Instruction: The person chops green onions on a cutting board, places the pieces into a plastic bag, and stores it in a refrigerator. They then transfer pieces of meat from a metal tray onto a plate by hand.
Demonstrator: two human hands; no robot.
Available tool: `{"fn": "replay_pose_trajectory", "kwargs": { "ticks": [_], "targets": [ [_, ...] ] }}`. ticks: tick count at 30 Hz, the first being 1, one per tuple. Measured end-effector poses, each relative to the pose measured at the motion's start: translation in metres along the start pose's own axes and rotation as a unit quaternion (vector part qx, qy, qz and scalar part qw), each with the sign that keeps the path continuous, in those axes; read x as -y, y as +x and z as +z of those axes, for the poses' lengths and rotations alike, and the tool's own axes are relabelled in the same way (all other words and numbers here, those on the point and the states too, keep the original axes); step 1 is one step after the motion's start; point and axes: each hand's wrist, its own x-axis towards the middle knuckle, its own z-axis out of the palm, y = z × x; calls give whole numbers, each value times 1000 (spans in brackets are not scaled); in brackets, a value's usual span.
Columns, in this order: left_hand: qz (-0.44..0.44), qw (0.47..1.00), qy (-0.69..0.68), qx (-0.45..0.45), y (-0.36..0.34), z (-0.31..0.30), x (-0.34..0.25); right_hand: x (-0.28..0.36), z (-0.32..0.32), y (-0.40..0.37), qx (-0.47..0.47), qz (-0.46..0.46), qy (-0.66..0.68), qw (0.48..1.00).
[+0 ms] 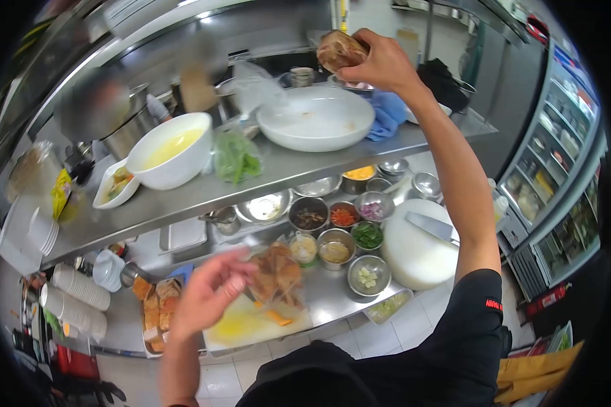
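Observation:
My right hand [377, 61] is raised above the upper shelf, its fingers wrapped round a brown piece of food [341, 51], maybe meat. Below it on the shelf stands a shallow white dish [316, 121] with a few stains, beside a blue cloth [387, 114]. My left hand [214, 288] is over the lower counter, fingers apart and holding nothing. Just right of it, a bag of brown food [278, 275] lies on a yellow-stained cutting board [241, 330], with an orange strip [274, 315] at its lower edge.
The metal shelf [204, 195] carries a white bowl of yellow liquid [173, 150] and bagged greens [236, 157]. Several small metal bowls sit below, near a knife [428, 225] on a round white block [417, 254]. Stacked cups [81, 288] and a tray of orange-brown pieces [160, 305] are left. Another person [91, 105] stands beyond the shelf.

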Motion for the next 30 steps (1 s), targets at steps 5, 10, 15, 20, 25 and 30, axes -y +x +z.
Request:
{"fn": "replay_pose_trajectory", "kwargs": {
  "ticks": [5,10,15,20,25,30],
  "targets": [
    [-109,981,-163,-14,110,19,-71,-24,-60,-25,21,35,-16,999],
    [-181,967,-177,7,184,14,-75,-64,-100,-56,-8,18,-59,998],
    [-254,958,-132,-22,216,13,-64,-84,-121,-67,5,83,-48,995],
    [-288,948,-115,-67,238,21,-60,-91,-99,-45,23,72,-19,997],
    [-282,946,-128,-99,247,24,-58,-87,-28,7,83,59,-65,993],
    [-263,943,-170,-114,203,18,-63,-92,49,41,131,83,-71,985]
  ]
}}
